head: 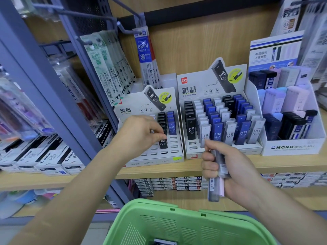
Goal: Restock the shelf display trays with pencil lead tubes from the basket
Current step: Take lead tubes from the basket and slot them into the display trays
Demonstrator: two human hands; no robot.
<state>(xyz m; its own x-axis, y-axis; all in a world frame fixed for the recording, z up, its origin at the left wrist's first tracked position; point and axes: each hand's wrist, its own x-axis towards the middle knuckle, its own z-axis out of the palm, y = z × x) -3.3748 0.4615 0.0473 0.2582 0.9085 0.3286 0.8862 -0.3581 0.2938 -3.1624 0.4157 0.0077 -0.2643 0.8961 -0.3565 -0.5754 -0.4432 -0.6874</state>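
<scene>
Two white display trays of HB 0.7 lead tubes stand on the wooden shelf. The left tray [155, 157] has black and blue tubes in its back rows and several bare slots in front. My left hand [139, 132] hovers over that tray, its fingertips pinched at a black tube [163, 143] standing in a slot. The right tray [223, 149] is nearly full of black, white and blue tubes. My right hand [228, 169] is in front of the shelf edge, closed around a bundle of lead tubes [216, 184]. The green basket [185, 225] is below, at the frame's bottom.
A MONO graph display box [292, 147] with dark and pastel tubes stands to the right. Hanging refill packs [109, 68] dangle from hooks behind the left tray. A grey upright post [53, 96] divides the shelving; Pilot boxes [44, 158] fill the left shelf.
</scene>
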